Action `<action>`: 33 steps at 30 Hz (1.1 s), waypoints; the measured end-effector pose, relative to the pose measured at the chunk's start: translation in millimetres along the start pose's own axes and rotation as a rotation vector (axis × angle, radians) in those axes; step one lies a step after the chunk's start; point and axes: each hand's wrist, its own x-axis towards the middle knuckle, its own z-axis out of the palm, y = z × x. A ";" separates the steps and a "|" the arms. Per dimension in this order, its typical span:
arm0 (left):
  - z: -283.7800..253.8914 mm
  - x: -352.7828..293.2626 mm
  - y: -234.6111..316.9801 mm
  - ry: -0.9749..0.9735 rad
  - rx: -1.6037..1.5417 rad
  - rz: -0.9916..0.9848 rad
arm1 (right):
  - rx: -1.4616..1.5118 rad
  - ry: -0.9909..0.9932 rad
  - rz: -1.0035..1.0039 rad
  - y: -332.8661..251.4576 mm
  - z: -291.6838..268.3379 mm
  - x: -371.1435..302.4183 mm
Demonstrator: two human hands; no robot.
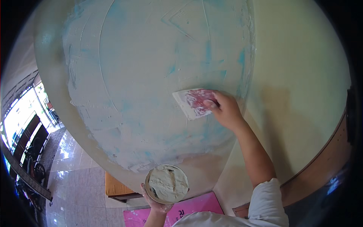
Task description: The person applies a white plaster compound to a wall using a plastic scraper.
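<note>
My right hand (223, 108) grips a reddish putty scraper (197, 101) smeared with white paste. Its wide edge lies against or very close to the wall (151, 75), where white filler is spread in streaks over patches of light blue. Lower down, my left hand (157, 200) holds a round tub (168, 184) from below and the side. White putty fills much of the tub, with a groove across its surface. Some of the left fingers are hidden behind the tub, and white smears mark that hand.
A cream side wall (298, 75) meets the coated wall at a corner on the right. Below are a pink printed board (189, 210) and an orange-topped bench (119, 186). Shiny floor tiles (79, 181) run left toward a bright opening with a parked motorbike (36, 168).
</note>
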 end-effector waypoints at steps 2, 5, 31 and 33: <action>-7.2 2.5 1.8 0.018 -0.002 0.002 | -0.679 -0.021 0.072 -6.9 -5.7 14.2; 3.6 -14.1 12.7 0.023 -0.039 -0.032 | -0.794 0.196 0.015 -14.5 -39.8 19.8; 9.7 -5.6 -3.2 -0.071 -0.033 -0.021 | 0.225 0.350 0.111 -53.9 -131.9 77.9; 1.1 -2.6 -2.6 -0.068 -0.012 -0.031 | 0.322 0.363 0.127 -46.3 -102.7 69.5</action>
